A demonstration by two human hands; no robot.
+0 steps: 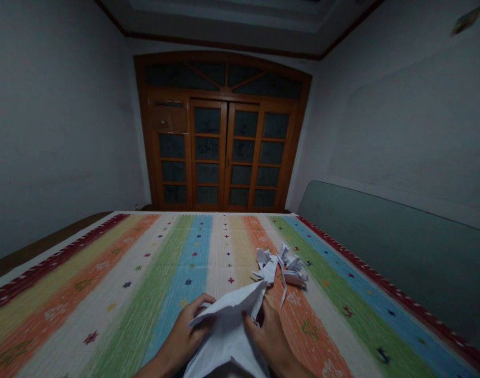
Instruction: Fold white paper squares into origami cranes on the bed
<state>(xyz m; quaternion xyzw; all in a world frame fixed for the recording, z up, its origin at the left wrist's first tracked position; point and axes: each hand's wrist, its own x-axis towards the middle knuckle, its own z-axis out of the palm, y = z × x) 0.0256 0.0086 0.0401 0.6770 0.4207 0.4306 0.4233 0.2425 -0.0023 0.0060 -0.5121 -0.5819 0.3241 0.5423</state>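
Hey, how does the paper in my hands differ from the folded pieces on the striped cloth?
The held paper shows broad faces; the folded pieces show narrow strips and points. The held paper is gripped by your left hand and right hand; the folded pieces lie clustered on the striped cloth. Both look white.

Reads as a room in a home: bright striped cloth [137,310] with small star and flower motifs [91,337] over the tabletop [27,252], brown wooden doors [223,157] with small glass panes [207,148] under an arched transom [226,76], plain pale walls [59,126], stepped ceiling [224,26] edged with wood trim [224,45]
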